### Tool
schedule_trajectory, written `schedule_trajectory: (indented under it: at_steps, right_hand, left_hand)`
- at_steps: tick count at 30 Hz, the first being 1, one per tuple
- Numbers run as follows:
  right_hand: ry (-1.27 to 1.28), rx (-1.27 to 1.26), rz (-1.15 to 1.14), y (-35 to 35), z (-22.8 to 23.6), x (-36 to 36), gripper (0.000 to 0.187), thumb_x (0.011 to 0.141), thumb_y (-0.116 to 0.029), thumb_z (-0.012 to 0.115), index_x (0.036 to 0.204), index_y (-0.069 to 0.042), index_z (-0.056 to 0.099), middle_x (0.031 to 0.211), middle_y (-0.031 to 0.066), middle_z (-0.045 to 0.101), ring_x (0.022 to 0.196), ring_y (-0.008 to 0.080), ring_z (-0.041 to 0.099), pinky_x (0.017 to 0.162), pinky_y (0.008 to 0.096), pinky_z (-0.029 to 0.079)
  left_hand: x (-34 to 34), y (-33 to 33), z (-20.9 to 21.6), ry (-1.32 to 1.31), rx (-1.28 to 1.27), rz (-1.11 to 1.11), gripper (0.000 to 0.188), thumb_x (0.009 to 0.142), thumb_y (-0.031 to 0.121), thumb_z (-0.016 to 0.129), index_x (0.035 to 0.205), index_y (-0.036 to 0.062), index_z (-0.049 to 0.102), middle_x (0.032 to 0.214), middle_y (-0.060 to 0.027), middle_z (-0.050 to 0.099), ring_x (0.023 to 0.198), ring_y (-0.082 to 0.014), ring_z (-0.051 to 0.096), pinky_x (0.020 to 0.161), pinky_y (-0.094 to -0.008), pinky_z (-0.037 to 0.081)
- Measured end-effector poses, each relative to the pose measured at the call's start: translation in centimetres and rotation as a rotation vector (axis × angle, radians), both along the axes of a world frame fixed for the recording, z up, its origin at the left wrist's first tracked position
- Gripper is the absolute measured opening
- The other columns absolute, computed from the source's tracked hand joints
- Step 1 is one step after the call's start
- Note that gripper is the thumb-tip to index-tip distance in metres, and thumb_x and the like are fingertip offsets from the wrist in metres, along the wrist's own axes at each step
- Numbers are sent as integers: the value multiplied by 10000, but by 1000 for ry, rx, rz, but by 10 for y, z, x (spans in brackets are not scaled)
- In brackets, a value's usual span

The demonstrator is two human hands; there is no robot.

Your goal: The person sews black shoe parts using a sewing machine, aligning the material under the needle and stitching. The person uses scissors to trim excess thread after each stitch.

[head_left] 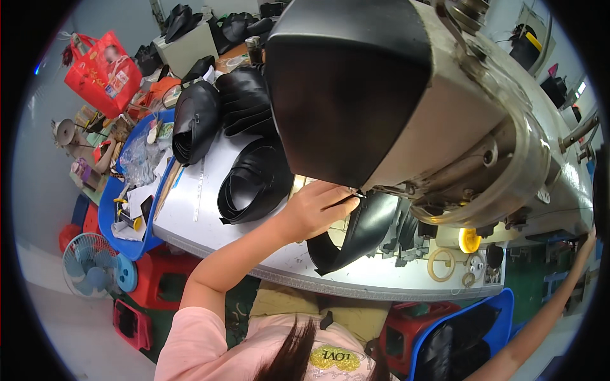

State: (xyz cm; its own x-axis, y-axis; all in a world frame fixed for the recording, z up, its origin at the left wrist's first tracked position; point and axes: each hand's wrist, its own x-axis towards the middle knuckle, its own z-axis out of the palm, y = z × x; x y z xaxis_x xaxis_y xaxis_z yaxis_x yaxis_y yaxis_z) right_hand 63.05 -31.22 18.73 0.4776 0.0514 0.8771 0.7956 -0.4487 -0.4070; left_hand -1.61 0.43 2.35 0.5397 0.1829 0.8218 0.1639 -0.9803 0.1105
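My left hand point(316, 213) is raised beside the needle area of a large sewing machine point(508, 120), under its dark head cover. Its fingertips are pinched together near a small metal part; what they hold, if anything, is too small to make out. Just below that hand, a curved black leather-like piece point(365, 235) lies on the white table. At the far right edge my right arm stretches up along the machine's end. Only a sliver of my right hand point(591, 239) shows there, and its fingers are hidden.
Rolled black pieces point(254, 181) lie on the white table point(260, 257) at left. Dark strips point(405, 232) and a yellowish ring point(440, 265) are right of the work. Blue bins point(416, 355) stand lower right and left; a fan point(91, 265) and red stools point(162, 279) are at left.
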Motion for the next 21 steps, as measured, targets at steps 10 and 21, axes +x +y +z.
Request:
schedule_trajectory:
  at_steps: [10, 21]
  right_hand:
    - [-97, -42, -88, 8, -5, -29, 321, 894, -268, 467, 1072, -19, 565, 932, 103, 631, 742, 167, 604, 677, 269, 488]
    - [-72, -348, 931, 168, -179, -415, 195, 733, -82, 644, 899, 16, 610, 837, 123, 588, 753, 207, 578, 685, 308, 464]
  left_hand:
    - [-4, -2, 10, 34, 25, -3, 207, 655, 24, 634, 858, 39, 601, 877, -98, 585, 792, -251, 587, 671, -324, 491]
    - [-37, -10, 6, 55, 71, 83, 174, 660, 35, 623, 829, 5, 596, 954, -138, 593, 879, -283, 592, 705, -342, 509]
